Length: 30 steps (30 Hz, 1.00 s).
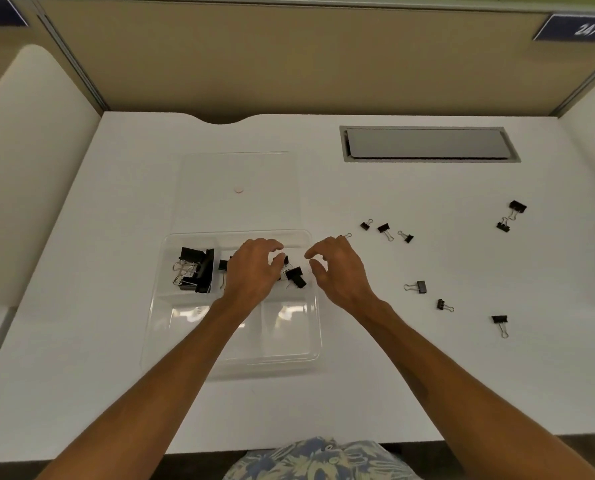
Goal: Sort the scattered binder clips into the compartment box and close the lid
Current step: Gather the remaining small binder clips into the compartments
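Note:
A clear compartment box (157, 323) lies on the white desk, its transparent lid (237, 168) folded open behind it. Large black binder clips (195, 271) fill the far left compartment. Medium clips (296, 275) lie in the far right compartment. My left hand (251, 271) hovers over the far middle compartment with fingers curled apart; I see nothing in it. My right hand (337, 268) hovers at the box's right edge, fingers spread and empty. Several small black clips (386, 228) are scattered on the desk to the right.
A grey cable hatch (427, 143) is set into the desk at the back right. Partition walls enclose the desk at the back and sides. More loose clips lie at the far right (516, 207) and near right (498, 320). The two near compartments (285, 327) hold nothing.

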Tool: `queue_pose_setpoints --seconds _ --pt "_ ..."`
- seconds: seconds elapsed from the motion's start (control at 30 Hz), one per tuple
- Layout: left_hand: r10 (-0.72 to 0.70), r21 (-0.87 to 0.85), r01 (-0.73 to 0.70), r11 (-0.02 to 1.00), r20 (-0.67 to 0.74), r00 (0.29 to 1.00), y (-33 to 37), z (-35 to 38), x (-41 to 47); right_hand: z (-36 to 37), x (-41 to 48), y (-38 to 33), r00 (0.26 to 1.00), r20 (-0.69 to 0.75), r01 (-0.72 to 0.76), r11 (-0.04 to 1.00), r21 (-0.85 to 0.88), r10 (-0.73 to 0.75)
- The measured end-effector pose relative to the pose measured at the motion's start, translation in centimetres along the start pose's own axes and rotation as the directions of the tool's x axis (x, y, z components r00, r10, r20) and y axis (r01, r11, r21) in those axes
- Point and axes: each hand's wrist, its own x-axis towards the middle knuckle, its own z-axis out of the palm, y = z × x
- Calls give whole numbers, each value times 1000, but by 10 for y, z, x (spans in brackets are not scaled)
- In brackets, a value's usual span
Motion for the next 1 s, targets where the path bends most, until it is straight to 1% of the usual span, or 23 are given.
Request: queue_pose_setpoints --seconds 0.07,0.17,0.3,0.5,0.73,0.87,1.0 --pt "11 2 -11 1000 -6 1000 11 2 -2 -7 -5 9 999 -49 -5 1000 30 6" --pt "46 -36 -47 998 -31 998 32 9 -3 -22 -11 25 996 -85 -24 999 48 28" --pt "126 -81 -130 988 -53 991 65 27 -4 -46 -19 55 988 -97 -112 993 49 116" --pt "209 -91 -214 973 -55 976 128 69 -10 -92 -42 115 980 -102 -160 983 88 169" --pt "202 -69 -203 977 -25 979 199 130 -17 -148 -66 197 981 -81 -171 981 95 179" --pt "191 -71 -190 979 4 982 240 165 -18 -179 -72 244 978 -96 -178 981 79 185" --pt "211 -50 -209 977 28 977 270 195 -13 -204 -72 287 975 -104 -191 980 60 196"
